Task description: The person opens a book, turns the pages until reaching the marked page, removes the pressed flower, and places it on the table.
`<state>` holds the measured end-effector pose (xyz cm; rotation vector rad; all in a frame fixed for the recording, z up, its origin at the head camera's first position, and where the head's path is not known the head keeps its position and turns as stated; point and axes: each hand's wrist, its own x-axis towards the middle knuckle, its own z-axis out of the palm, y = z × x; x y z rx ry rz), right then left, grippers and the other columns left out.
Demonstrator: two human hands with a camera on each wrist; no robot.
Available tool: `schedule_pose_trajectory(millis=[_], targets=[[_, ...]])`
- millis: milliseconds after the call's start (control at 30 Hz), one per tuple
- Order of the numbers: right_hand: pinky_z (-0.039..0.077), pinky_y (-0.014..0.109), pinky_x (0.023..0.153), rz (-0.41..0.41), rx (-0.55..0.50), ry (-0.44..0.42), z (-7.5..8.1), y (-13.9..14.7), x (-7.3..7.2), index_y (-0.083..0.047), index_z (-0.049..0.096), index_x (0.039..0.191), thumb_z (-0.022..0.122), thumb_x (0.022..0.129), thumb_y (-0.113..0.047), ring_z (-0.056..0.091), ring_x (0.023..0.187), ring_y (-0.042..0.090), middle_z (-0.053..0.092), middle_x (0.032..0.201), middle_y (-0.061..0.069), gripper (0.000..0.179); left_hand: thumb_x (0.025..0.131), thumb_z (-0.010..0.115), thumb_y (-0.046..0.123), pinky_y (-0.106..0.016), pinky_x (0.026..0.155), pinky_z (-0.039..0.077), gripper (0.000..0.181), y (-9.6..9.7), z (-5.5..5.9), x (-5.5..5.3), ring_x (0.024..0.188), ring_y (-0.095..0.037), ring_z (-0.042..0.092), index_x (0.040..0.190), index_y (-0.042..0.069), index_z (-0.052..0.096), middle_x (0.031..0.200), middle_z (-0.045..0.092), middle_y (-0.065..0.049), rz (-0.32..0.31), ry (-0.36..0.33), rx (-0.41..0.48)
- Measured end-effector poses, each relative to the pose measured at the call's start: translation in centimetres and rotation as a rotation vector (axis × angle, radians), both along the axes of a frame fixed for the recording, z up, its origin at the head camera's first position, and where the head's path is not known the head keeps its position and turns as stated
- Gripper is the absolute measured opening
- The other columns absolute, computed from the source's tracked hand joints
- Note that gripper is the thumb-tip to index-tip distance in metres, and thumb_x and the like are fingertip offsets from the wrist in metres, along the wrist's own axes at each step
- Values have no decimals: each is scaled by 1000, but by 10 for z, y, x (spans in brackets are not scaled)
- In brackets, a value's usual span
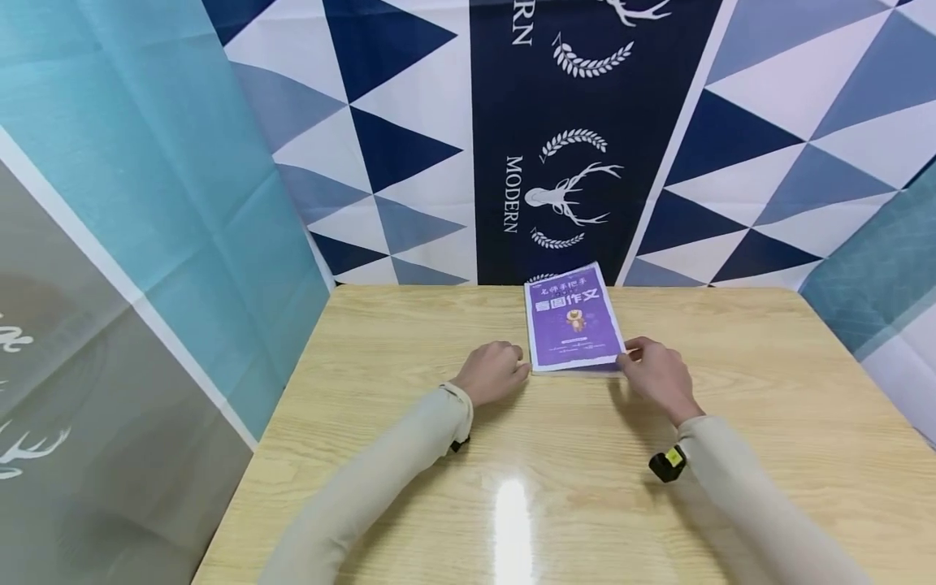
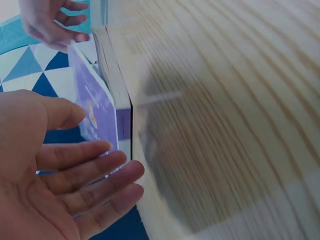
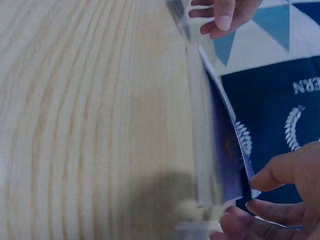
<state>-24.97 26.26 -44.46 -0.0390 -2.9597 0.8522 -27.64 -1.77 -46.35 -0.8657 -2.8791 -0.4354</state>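
Note:
A purple booklet (image 1: pixel 574 321) with a bear drawing and white Chinese lettering lies at the far edge of the table, its right side raised. Beneath it is a thick book (image 2: pixel 113 75), its pale page edges showing in the left wrist view. My right hand (image 1: pixel 658 375) pinches the booklet's near right corner, thumb on the cover and fingers (image 3: pixel 240 222) behind. By the near left corner is my left hand (image 1: pixel 493 372); its fingers (image 2: pixel 100 172) are spread and relaxed, holding nothing, and overlap the booklet in the left wrist view.
The wooden table (image 1: pixel 409 487) runs from the person to a patterned cloth (image 1: pixel 395 146) hanging close behind the books. Another cloth (image 1: pixel 183 203) hangs along the left side, and one more (image 1: pixel 877 268) on the right. A wrist camera (image 1: pixel 669 464) sits under the right sleeve.

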Motion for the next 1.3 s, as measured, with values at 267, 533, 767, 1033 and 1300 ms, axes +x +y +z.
schedule_pose_trajectory(millis=[267, 533, 767, 1033, 1300], targets=[[46, 40, 68, 50, 3, -22, -16, 14, -10, 5, 55, 127, 58, 92, -29, 62, 92, 35, 67, 106, 22, 48, 94, 56, 30, -24, 51, 43, 35, 16, -6, -6, 56, -11, 48, 63, 15, 53, 62, 51, 2, 70, -19, -44], [45, 37, 66, 65, 12, 24, -27, 18, -19, 5, 62, 120, 60, 92, -25, 63, 78, 26, 70, 94, 18, 41, 93, 60, 34, -25, 56, 47, 33, 27, -8, -12, 64, -11, 52, 68, 13, 63, 76, 59, -1, 100, -55, -38], [41, 29, 59, 50, -9, -27, -31, 12, -26, 4, 60, 123, 60, 94, -22, 58, 68, 18, 69, 86, 12, 39, 90, 60, 45, -29, 57, 48, 38, 27, -13, -13, 66, -12, 51, 66, 16, 63, 85, 58, -1, 132, -67, -64], [47, 35, 66, 68, -32, 3, -31, 5, -20, 5, 65, 115, 68, 89, -24, 62, 68, 16, 71, 80, 8, 39, 90, 59, 43, -30, 61, 50, 38, 23, -9, -8, 75, -16, 56, 102, 10, 71, 93, 62, -4, 142, -30, -144], [49, 44, 76, 132, -39, 19, -33, -16, -8, 3, 70, 108, 71, 86, -25, 63, 78, 19, 72, 88, 10, 36, 89, 59, 38, -27, 57, 46, 39, -1, -8, 4, 71, -15, 52, 117, 12, 68, 91, 63, -4, 91, 3, -187]])
